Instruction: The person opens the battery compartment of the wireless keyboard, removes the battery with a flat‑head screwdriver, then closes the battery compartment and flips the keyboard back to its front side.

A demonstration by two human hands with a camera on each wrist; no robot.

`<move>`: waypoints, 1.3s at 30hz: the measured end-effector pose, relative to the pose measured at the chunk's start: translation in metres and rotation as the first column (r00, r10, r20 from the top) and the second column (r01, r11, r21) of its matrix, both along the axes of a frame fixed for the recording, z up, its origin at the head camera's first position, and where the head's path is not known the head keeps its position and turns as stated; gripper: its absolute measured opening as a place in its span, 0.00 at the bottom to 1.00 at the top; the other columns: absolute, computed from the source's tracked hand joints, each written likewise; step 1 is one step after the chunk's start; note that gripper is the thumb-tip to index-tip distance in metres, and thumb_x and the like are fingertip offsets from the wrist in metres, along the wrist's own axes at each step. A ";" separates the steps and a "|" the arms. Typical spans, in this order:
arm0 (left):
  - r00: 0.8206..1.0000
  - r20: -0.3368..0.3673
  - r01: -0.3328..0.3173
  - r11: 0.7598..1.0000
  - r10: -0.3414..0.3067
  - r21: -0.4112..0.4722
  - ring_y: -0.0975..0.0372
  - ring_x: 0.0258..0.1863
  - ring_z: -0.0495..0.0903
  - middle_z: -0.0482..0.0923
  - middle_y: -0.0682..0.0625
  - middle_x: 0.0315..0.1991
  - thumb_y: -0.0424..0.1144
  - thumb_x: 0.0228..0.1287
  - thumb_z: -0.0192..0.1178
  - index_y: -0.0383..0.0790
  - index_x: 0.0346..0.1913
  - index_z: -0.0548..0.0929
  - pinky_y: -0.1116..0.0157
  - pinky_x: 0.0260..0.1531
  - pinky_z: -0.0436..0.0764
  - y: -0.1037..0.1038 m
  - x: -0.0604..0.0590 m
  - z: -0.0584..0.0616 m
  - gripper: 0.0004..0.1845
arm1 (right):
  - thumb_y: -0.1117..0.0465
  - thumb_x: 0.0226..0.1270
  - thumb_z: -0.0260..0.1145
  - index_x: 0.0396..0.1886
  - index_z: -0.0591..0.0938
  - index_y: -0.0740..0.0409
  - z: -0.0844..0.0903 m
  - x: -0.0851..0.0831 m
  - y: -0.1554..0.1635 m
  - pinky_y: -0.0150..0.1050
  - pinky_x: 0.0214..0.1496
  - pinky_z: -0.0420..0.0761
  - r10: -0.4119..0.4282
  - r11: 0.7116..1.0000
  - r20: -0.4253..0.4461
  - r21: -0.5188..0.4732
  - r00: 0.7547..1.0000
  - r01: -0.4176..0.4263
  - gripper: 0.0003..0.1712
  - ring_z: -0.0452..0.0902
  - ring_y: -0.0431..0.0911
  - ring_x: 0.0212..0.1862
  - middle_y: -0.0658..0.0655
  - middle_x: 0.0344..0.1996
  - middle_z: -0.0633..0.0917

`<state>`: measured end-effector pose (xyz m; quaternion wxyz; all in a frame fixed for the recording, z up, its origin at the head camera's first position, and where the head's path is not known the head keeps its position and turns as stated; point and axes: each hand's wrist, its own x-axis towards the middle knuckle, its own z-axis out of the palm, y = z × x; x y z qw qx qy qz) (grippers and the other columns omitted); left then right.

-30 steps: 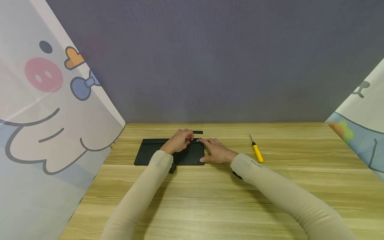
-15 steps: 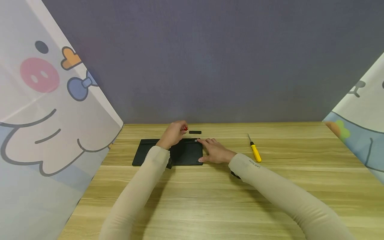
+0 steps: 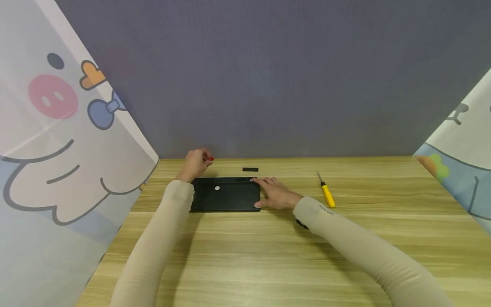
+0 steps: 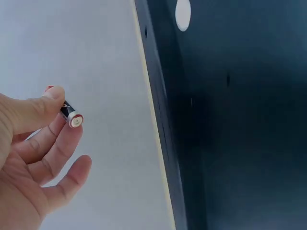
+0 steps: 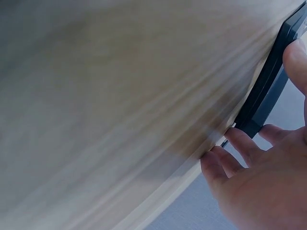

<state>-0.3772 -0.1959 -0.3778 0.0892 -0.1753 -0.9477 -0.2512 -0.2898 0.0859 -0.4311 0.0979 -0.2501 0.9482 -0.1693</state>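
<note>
In the head view my left hand (image 3: 196,163) is raised beyond the far left part of a black keyboard (image 3: 230,198), which appears to lie underside up. It pinches a small battery (image 4: 71,114) between thumb and fingers; the red end shows in the head view. My right hand (image 3: 280,195) rests at the keyboard's right end, thumb on the near corner and a fingertip by the far corner. An open battery slot (image 3: 242,179) shows along the far edge. The left wrist and sleeve cover the keyboard's left end.
A thin black battery cover (image 3: 250,169) lies behind the keyboard. To the right is a screwdriver (image 3: 327,195) with a yellow handle. A grey panel (image 3: 284,85) stands along the back edge of the wooden table (image 3: 245,256).
My left hand has lifted the battery away from the slot and carried it left and farther back. My right hand has stayed at the keyboard's right end.
</note>
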 end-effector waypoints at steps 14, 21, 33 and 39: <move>0.980 0.130 -0.142 0.988 0.148 -0.056 0.55 0.26 0.71 0.74 0.44 0.27 0.32 0.52 0.60 0.35 0.27 0.74 0.61 0.24 0.69 -0.041 -0.015 -0.008 0.05 | 0.37 0.49 0.58 0.67 0.45 0.45 0.002 0.001 0.002 0.49 0.58 0.52 -0.002 1.000 0.025 0.002 1.000 0.002 0.50 0.46 0.51 0.62 0.55 0.63 0.54; 0.958 0.205 -0.183 0.979 0.199 -0.092 0.56 0.21 0.72 0.74 0.43 0.22 0.30 0.48 0.63 0.33 0.24 0.75 0.62 0.20 0.71 -0.051 -0.021 -0.009 0.06 | 0.36 0.49 0.57 0.67 0.44 0.43 0.002 0.000 0.000 0.48 0.58 0.53 0.003 1.000 0.038 -0.001 0.999 -0.003 0.50 0.45 0.51 0.63 0.54 0.63 0.53; 0.930 0.273 -0.166 0.945 0.245 -0.281 0.48 0.32 0.70 0.75 0.38 0.29 0.31 0.42 0.64 0.33 0.18 0.78 0.58 0.26 0.71 -0.052 -0.034 -0.019 0.06 | 0.37 0.50 0.58 0.67 0.45 0.45 0.003 0.001 0.000 0.48 0.59 0.51 0.011 1.000 0.025 -0.009 1.000 -0.010 0.50 0.46 0.50 0.62 0.54 0.62 0.54; 0.928 0.277 -0.155 0.934 0.250 -0.323 0.50 0.29 0.67 0.73 0.37 0.28 0.31 0.42 0.61 0.34 0.15 0.75 0.60 0.22 0.70 -0.052 -0.036 -0.021 0.07 | 0.37 0.50 0.57 0.67 0.45 0.46 0.002 0.000 -0.001 0.48 0.58 0.52 0.011 1.000 0.022 -0.003 1.000 -0.011 0.50 0.46 0.50 0.62 0.54 0.62 0.54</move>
